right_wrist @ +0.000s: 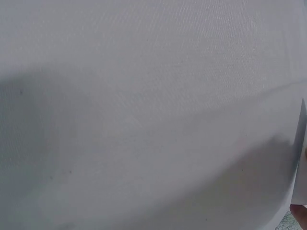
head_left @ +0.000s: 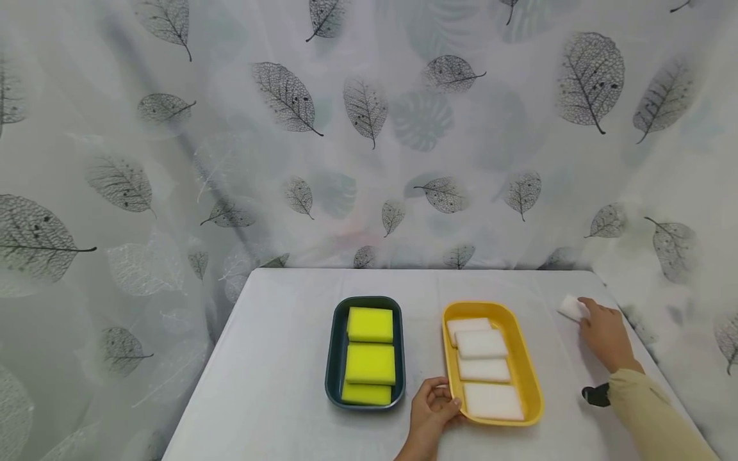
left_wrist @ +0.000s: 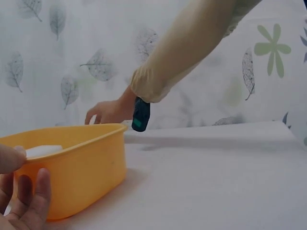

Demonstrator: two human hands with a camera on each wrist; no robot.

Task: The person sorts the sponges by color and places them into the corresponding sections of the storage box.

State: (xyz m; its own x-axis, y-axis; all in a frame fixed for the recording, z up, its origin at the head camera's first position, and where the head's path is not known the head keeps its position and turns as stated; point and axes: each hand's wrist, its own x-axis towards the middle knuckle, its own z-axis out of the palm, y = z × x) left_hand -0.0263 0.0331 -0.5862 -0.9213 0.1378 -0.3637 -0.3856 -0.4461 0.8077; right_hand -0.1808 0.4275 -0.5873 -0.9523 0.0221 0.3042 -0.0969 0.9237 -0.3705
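Observation:
My left hand (head_left: 429,413) grips the near left corner of a yellow plastic bin (head_left: 532,390), thumb over the rim and fingers outside, as the left wrist view shows too. Several white sponges (head_left: 483,344) lie in that bin, some overlapping. At the far right of the table my right hand (head_left: 608,333) pinches a white sponge (head_left: 571,308) just at or above the surface; whether it touches the table I cannot tell. In the right wrist view only an edge of a white piece (right_wrist: 301,179) and a bit of fingertip show.
A dark green bin (head_left: 330,362) holding yellow sponges (head_left: 370,363) stands left of the yellow bin. Both stand on a white-covered table (head_left: 271,358). Leaf-print curtains (head_left: 369,160) hang behind and at the sides. A dark wrist device (left_wrist: 141,115) sits at my right cuff.

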